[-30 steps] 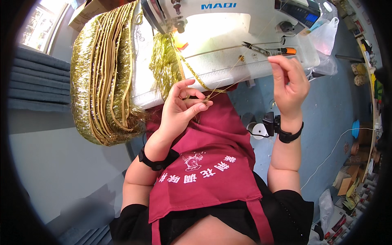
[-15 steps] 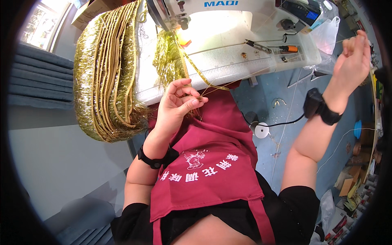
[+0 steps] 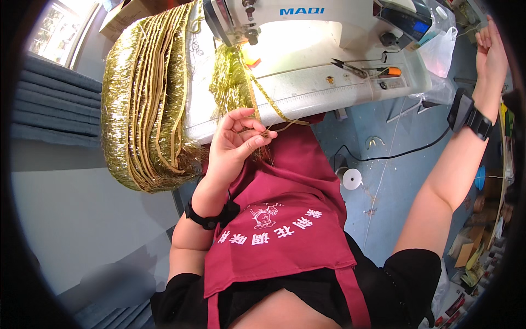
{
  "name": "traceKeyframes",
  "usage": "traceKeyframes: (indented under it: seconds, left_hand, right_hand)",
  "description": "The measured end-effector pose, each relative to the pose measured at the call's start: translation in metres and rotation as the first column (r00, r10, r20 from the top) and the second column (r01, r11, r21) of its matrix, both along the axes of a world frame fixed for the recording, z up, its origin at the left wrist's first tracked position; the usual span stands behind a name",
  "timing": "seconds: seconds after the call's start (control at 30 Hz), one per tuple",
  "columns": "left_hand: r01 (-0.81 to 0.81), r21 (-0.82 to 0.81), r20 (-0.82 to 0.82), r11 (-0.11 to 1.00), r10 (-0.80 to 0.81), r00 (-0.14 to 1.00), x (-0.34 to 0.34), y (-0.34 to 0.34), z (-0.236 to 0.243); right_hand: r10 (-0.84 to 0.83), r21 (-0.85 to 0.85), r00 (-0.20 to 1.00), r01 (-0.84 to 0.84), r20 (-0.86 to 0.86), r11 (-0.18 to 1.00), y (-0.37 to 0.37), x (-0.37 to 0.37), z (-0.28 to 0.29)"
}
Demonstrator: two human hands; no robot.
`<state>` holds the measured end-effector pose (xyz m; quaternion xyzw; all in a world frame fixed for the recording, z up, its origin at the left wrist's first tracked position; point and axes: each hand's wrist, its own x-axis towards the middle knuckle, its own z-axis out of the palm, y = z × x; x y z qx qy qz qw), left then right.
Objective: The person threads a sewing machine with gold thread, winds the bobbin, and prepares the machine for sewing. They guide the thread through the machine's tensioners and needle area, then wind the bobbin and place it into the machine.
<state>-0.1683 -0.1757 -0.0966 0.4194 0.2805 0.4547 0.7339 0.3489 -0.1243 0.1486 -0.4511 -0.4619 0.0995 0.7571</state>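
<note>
My left hand is closed in a pinch of thumb and index finger on a thin gold thread, in front of the sewing machine's near edge. Beside it, a narrow gold ribbon edging runs down from under the sewing machine and loops toward the fingers. Gold tinsel fringe hangs left of the needle area. My right hand is stretched far out to the upper right, one finger extended and others curled. A fine strand seems to pass by its fingertips; what they grip is too small to make out.
A thick folded bundle of gold tinsel fringe stands at the left of the machine bed. Thread snips and an orange-handled tool lie on the bed. A white spool is on the floor, near a black cable.
My right hand has moved up and farther right, its arm straightening. The long thread seen between my hands no longer shows clearly. My left hand keeps its pinch almost in place.
</note>
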Motion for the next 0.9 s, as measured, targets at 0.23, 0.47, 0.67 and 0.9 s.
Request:
traceKeyframes:
  seconds: [0.23,0.47,0.67,0.9]
  left_hand:
    - [0.012,0.213,-0.042,0.977,-0.003,0.999,-0.004,-0.021,0.002]
    - [0.028,0.394,-0.149,0.919,0.034,0.988,-0.003,-0.042,0.012]
    - [0.029,0.364,-0.149,0.931,0.027,0.989,-0.009,-0.051,0.010]
    - [0.066,-0.107,0.043,0.992,-0.062,0.997,0.029,-0.037,-0.008]
  right_hand:
    - [-0.254,0.056,0.262,0.584,0.931,0.810,-0.048,-0.066,-0.051]
    - [0.086,-0.082,0.235,-0.029,0.968,0.996,-0.096,-0.225,-0.111]
    - [0.594,-0.529,0.148,-0.324,0.790,0.784,-0.081,-0.290,-0.160]
    - [0.808,-0.551,0.469,-0.592,0.358,0.588,-0.069,-0.268,-0.197]
